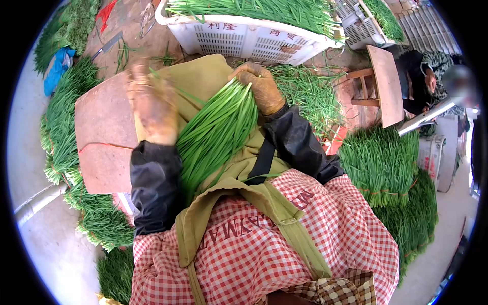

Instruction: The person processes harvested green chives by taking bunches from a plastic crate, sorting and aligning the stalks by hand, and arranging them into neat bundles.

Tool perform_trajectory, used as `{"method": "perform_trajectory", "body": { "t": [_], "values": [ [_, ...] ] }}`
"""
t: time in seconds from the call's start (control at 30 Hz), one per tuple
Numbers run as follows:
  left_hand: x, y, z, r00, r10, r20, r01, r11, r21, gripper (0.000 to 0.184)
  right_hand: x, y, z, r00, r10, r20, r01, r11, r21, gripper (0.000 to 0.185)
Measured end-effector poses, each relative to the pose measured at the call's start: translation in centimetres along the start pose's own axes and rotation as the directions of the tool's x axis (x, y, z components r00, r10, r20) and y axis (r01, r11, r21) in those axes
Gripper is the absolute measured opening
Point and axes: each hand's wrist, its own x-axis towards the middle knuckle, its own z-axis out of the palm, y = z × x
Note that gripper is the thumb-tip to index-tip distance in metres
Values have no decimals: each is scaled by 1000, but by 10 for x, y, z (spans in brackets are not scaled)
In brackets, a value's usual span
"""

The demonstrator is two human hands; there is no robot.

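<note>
Left hand (152, 107): motion-blurred; finger positions and any grip cannot be determined. Bunch of green stalks (218, 119): lower leaf tips hidden near the left sleeve (155, 183). White crate (249, 38): far side cut off by the top edge. Apron lettering (231, 231): partly lost in folds. Co-worker (430, 80): head blurred.

The person wears red-checked cloth (239, 264), black sleeves (155, 185), an olive apron (198, 213).

On the left there is a blue bag (57, 73). A red scrap (105, 15) lies farther up. At right, a wooden stool (385, 87) stands near another person (413, 76).
</note>
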Motion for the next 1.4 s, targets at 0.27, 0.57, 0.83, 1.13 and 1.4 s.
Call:
{"method": "perform_trajectory", "body": {
  "t": [0.27,0.57,0.83,1.13,1.4],
  "values": [
    [-64,56,44,804,154,574,-465,764,447,18,6,7,-8,998,-63,-3,63,998,-24,11],
    [-47,32,33,855,78,513,-270,911,311,14,-2,-7,11,992,-116,49,122,983,-134,13],
    [2,33,13,532,-150,834,41,988,152,29,19,-70,-6,971,-239,-9,208,861,-465,16],
    [60,44,-37,188,-221,957,131,971,198,45,12,-356,-74,571,-814,104,-301,-326,-896,35],
    [93,199,81,376,851,368,-908,418,-39,44,33,-317,-20,748,-660,-67,61,169,-984,40]
  ]
}}
